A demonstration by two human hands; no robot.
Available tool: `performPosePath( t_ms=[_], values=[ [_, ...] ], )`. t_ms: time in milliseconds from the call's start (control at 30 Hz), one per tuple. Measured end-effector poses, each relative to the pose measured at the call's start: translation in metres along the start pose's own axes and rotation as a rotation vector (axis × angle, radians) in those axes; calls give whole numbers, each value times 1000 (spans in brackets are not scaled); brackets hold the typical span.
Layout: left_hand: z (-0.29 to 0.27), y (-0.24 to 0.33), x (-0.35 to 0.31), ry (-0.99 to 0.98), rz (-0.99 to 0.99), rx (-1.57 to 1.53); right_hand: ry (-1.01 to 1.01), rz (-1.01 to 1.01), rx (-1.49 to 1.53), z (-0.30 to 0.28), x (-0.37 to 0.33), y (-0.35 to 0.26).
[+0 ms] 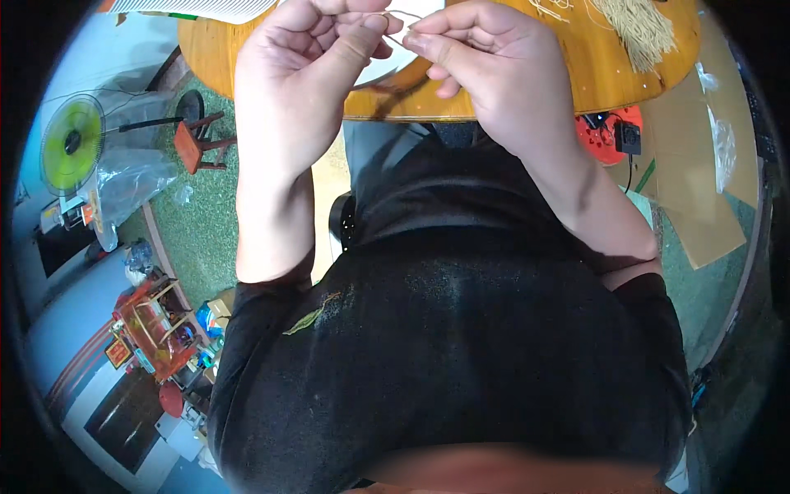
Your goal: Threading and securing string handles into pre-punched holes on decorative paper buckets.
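My left hand [309,70] is raised over the near edge of a wooden table, its thumb and fingertips pinched on a thin beige cord [405,13]. Facing it, my right hand [510,70] grips the same cord between thumb and forefinger. A small bend of the cord shows between the two hands; its ends are hidden by my fingers. Beneath the hands lies a white surface [393,67], partly covered by them. To the right on the table rests a bundle of beige cords [638,33], with a few loose strands [550,10] left of it.
The orange-brown table [210,53] has a curved near edge. A white ridged sheet [197,6] overlaps its far left. On the floor side stand a green fan [72,142] and a small wooden stool [191,148]. Right of me are a red round stool [605,148] and flattened cardboard [695,181].
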State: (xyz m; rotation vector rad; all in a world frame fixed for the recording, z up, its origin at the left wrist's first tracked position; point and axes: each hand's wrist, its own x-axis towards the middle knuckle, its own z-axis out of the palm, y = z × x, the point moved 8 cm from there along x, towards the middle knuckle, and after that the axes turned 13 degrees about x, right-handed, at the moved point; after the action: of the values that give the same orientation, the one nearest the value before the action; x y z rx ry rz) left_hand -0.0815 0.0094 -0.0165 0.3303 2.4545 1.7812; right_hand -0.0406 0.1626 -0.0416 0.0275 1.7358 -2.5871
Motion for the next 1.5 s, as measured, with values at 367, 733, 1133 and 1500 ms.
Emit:
performPosePath(
  t_ms=[367, 733, 1133, 1500],
  values=[
    [15, 15, -3, -424, 785, -902, -39, 36, -132, 5, 2, -10],
    [3, 37, -4, -57, 228, 64, -92, 34, -293, 6, 1, -15],
    [8, 46, -4, -107, 257, 249, -80, 125, -48, -4, 7, -4],
    [13, 43, -4, 13, 1066, -138, -82, 163, -11, -14, 8, -1]
  ],
)
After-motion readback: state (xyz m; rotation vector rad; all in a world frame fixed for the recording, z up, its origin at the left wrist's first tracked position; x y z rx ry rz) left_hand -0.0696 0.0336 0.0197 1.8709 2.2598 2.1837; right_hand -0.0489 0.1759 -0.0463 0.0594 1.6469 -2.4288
